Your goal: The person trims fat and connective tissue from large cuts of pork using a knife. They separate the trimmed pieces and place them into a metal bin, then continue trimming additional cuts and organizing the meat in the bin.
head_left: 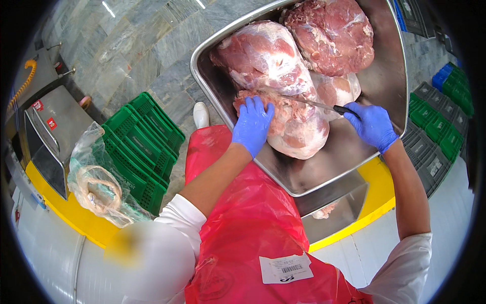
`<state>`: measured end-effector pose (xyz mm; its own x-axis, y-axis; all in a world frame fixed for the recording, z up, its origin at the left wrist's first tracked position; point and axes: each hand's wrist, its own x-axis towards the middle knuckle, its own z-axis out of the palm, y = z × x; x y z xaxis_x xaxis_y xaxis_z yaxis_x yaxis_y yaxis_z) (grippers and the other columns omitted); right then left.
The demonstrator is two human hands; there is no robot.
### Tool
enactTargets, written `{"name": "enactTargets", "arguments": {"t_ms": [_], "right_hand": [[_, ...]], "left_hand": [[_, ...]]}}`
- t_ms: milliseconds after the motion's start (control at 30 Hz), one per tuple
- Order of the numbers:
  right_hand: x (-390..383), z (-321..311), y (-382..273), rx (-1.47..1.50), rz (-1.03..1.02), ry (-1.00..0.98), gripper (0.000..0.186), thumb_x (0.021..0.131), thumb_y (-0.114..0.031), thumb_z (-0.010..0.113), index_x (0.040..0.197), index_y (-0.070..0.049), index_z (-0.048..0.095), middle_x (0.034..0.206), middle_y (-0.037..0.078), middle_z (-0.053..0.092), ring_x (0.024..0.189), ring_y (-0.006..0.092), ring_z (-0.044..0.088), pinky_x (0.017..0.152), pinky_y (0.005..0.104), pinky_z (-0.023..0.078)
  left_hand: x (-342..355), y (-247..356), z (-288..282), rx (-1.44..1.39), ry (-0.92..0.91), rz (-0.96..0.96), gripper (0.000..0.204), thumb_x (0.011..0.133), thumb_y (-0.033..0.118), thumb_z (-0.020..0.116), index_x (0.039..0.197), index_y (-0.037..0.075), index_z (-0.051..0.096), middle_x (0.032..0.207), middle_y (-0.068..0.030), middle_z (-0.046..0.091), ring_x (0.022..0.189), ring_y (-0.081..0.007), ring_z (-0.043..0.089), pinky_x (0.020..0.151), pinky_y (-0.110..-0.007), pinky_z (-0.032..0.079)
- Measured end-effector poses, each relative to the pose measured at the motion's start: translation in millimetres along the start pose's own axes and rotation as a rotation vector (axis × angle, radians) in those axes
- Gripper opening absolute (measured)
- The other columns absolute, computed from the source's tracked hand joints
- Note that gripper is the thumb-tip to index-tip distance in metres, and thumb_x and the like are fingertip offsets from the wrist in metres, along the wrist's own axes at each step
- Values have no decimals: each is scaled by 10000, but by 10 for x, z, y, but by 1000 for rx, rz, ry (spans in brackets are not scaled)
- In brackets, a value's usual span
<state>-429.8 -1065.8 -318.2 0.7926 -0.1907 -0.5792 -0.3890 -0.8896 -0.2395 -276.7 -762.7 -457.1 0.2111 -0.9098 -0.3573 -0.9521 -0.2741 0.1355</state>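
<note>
Large raw cuts of meat lie in a deep steel tub [349,152]. My left hand [253,124], in a blue glove, presses with spread fingers on the near end of a pale, fatty meat cut [298,134]. In my right hand [372,125], also gloved in blue, is the black handle of a knife [324,106]. Its blade points left and lies across the meat, with the tip against or inside the cut; I cannot tell how deep. Behind it sit a large marbled piece of meat [263,55] and a redder piece [331,35].
Stacked green crates [144,147] stand at the left, beside a clear plastic bag [98,187] with a pale coil inside. Farther left is a steel cabinet [61,116]. More green and grey crates [435,121] line the right side. Below the tub, a steel container [341,207] holds a meat scrap.
</note>
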Motion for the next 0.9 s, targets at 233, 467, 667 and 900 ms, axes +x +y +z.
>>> {"name": "enactTargets", "arguments": {"t_ms": [233,467,667,900], "right_hand": [[-153,1017,656,-38,0,19,337,997,-459,641,962,-124,644,747,185,689,657,422,672,570,532,522],[-164,1718,826,110,14,206,357,988,-476,659,955,-124,607,720,196,676,647,438,671,557,543,520],[230,2318,303,337,73,318,352,977,-439,694,914,-111,583,763,179,676,689,430,679,602,529,531],[-403,2091,355,641,202,533,271,988,-318,716,931,-74,611,765,201,667,686,437,663,574,495,501]], "left_hand": [[1,16,-12,5,-16,12,521,932,180,603,1440,108,513,1351,-255,546,1269,-434,549,964,-484,489],[-3,7,-49,-94,-23,-21,603,859,171,649,1445,107,519,1324,-244,533,1271,-446,524,970,-503,490],[29,31,-156,-142,-79,12,681,820,216,699,1465,111,507,1341,-245,517,1281,-453,510,998,-524,485],[72,49,-101,-283,106,-98,482,909,327,704,1324,96,623,1260,-205,621,1185,-409,590,958,-523,505]]}}
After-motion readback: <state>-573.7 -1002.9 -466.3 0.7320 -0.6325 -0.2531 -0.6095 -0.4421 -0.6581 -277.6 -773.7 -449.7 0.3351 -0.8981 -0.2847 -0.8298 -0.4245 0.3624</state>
